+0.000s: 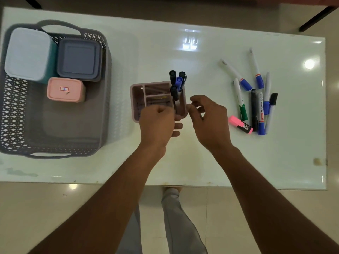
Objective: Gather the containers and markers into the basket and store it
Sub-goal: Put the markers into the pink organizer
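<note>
A grey lattice basket [102,88] sits at the table's left with three lidded containers in its far half: a pale blue one [27,54], a grey one [78,58] and a small pink one [65,89]. At the middle stands a pink divided organiser [138,97] holding several capped markers [176,82] upright in its right compartment. My left hand [157,123] grips the organiser's near side. My right hand [209,118] hovers just right of it, fingers apart, holding nothing. Loose markers [256,99] and a pink highlighter [239,124] lie to the right.
The glossy white table [183,158] ends at a near edge above the tiled floor. The basket's near half holds nothing. Dark table or chair legs [319,17] stand beyond the far right corner.
</note>
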The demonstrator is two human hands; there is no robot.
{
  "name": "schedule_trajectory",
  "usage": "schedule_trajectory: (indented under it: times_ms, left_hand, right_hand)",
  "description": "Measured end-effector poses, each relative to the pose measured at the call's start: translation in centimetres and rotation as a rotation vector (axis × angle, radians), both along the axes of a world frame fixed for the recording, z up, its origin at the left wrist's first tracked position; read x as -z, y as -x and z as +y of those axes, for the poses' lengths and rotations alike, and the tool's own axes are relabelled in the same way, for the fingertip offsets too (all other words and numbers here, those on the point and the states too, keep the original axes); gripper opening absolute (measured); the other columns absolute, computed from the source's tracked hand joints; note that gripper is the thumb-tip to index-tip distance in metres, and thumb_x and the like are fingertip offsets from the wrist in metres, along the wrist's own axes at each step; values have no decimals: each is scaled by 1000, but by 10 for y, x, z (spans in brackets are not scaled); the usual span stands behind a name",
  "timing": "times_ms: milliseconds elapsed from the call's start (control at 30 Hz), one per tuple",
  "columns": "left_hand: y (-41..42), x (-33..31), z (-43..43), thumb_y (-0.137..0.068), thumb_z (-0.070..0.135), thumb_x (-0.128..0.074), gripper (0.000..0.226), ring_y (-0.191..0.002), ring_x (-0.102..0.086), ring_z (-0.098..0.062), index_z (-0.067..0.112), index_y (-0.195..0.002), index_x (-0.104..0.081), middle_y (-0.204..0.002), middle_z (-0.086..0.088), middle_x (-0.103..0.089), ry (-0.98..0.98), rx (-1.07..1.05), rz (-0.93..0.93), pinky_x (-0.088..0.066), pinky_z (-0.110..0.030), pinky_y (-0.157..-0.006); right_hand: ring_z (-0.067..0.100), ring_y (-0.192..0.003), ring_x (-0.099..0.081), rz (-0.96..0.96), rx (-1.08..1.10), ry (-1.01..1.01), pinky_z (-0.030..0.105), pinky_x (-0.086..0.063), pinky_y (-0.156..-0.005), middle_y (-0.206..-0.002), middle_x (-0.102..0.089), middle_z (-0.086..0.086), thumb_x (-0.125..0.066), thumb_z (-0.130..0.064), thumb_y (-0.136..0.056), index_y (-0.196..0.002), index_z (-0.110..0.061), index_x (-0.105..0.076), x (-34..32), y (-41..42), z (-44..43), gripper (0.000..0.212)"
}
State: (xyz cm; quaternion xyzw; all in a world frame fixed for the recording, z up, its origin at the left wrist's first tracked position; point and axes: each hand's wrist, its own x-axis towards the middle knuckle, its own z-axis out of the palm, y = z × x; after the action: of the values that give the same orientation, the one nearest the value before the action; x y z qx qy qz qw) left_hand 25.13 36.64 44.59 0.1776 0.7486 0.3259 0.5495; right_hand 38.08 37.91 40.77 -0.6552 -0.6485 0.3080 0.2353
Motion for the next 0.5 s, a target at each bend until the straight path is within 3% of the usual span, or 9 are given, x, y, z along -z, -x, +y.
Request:
schedule_trajectory:
  times_ms: [167, 233, 333, 400, 500]
  left_hand:
    - [-8, 10, -1, -90, 7, -56, 19, -84, -71, -19, 19, -102, -65, -97, -1, -72, -160, 130, 246, -61, -44, -78]
    - [-11, 13, -2, -89, 7, -56, 17, -82, -71, -20, 20, -99, -61, -93, 1, -71, -192, 130, 291, -61, -45, -76]
    - [-13, 16, -6, -88, 9, -60, 13, -67, -66, -5, 22, -90, -58, -76, 12, -65, -298, 105, 412, -58, -28, -64]
    - [-18, 17, -11, -88, 14, -61, 9, -62, -61, -2, 21, -84, -58, -66, 15, -60, -410, 155, 499, -47, -12, -54]
    - [-29, 22, -25, -90, 20, -61, 7, -61, -59, -5, 22, -84, -59, -62, 15, -58, -475, 268, 522, -44, -11, -51]
  right_hand:
    - [1, -73, -61, -13, 121, 72, 8, -44, -68, -95, -68, -10, -56, -15, -96, -115, -16, -67, 10, -13, -10, 22]
    - [-3, -69, -58, -58, 210, 102, 8, -46, -68, -93, -66, -11, -56, -12, -94, -113, -15, -67, 15, -29, -11, 22]
    - [2, -71, -57, -168, 440, 103, 21, -49, -70, -94, -69, -5, -55, -12, -91, -111, -13, -67, 20, -63, -2, 23]
    - [11, -80, -58, -302, 525, 121, 25, -45, -70, -92, -68, -1, -57, -15, -88, -107, -13, -67, 25, -86, 7, 21]
    - [19, -80, -56, -493, 492, 243, 30, -44, -67, -90, -66, 4, -62, -23, -87, -103, -13, -65, 37, -108, 19, 19]
